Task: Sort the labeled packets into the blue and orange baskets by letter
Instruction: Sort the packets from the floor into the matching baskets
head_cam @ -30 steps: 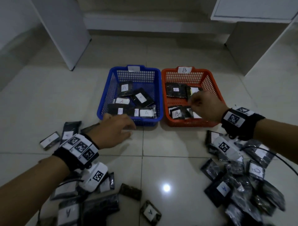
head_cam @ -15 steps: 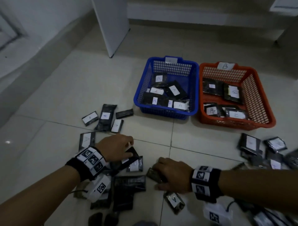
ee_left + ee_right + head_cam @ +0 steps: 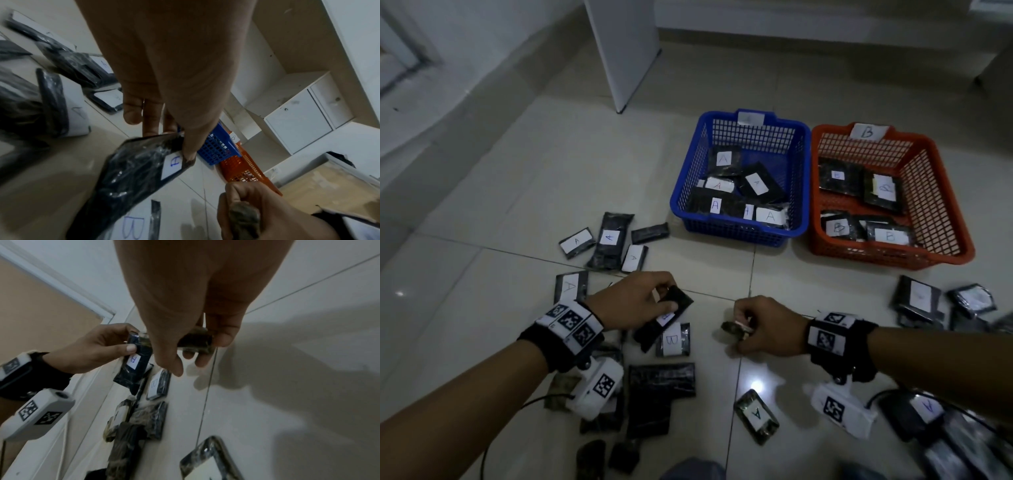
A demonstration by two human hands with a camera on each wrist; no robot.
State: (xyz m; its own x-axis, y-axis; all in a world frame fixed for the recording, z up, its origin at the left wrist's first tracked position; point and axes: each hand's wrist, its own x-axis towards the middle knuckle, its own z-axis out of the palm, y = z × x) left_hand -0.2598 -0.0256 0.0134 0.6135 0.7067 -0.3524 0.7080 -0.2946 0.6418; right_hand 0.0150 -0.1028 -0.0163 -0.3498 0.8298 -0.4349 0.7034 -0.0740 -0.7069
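My left hand [image 3: 654,301] pinches a black packet [image 3: 664,317] by its top end, just above the floor; the left wrist view shows its white label with an A [image 3: 173,165]. My right hand [image 3: 748,323] grips a small dark packet [image 3: 734,329] off the floor; its letter is hidden [image 3: 195,341]. A packet marked B [image 3: 673,340] lies under the left hand's packet. The blue basket [image 3: 739,229] holds several A packets. The orange basket [image 3: 887,255], tagged B, holds several B packets. Both stand beyond the hands.
Loose packets lie on the tiled floor: a group marked A [image 3: 609,245] at far left, a pile [image 3: 650,394] under my left wrist, one A packet [image 3: 756,416] near me, more at the right [image 3: 924,305]. A white panel [image 3: 625,51] stands behind.
Both hands have lifted their packets off the floor. One second ago they were at the baskets, then they came back to the loose packets. The camera has moved closer and lower.
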